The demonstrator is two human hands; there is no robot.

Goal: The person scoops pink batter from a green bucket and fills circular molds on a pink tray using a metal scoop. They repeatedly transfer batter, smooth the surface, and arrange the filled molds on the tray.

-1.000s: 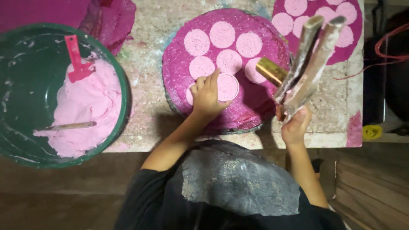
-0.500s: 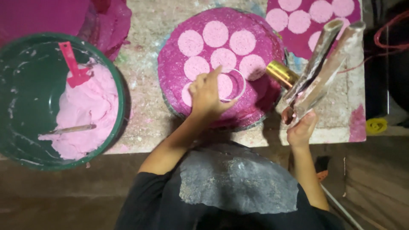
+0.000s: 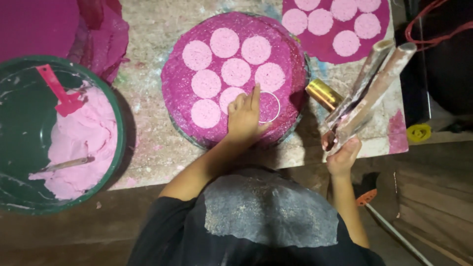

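A round magenta slab point(image 3: 182, 83) lies on the worktable, set with several pale pink discs point(image 3: 235, 72). My left hand point(image 3: 244, 118) rests on the slab's near side. Its index finger and thumb pinch the left edge of a thin metal ring point(image 3: 277, 98) that is pressed into the magenta surface. My right hand point(image 3: 342, 155) is raised at the table's near right edge. It grips the lower ends of two long, pale, smeared tubes point(image 3: 374, 83) that slant up to the right. A gold cylinder point(image 3: 322, 93) lies just left of the tubes.
A green basin point(image 3: 116, 106) with pale pink paste point(image 3: 84, 143), a red scraper point(image 3: 61, 93) and a stick sits at the left. A second magenta sheet point(image 3: 320, 47) with pink discs lies at the back right. Magenta cloth point(image 3: 106, 39) is bunched at the back left. The speckled table point(image 3: 148, 148) ends near my body.
My left hand has slid left off the ring, so the ring and the magenta inside it now show. My right hand still holds the tubes at about the same tilt.
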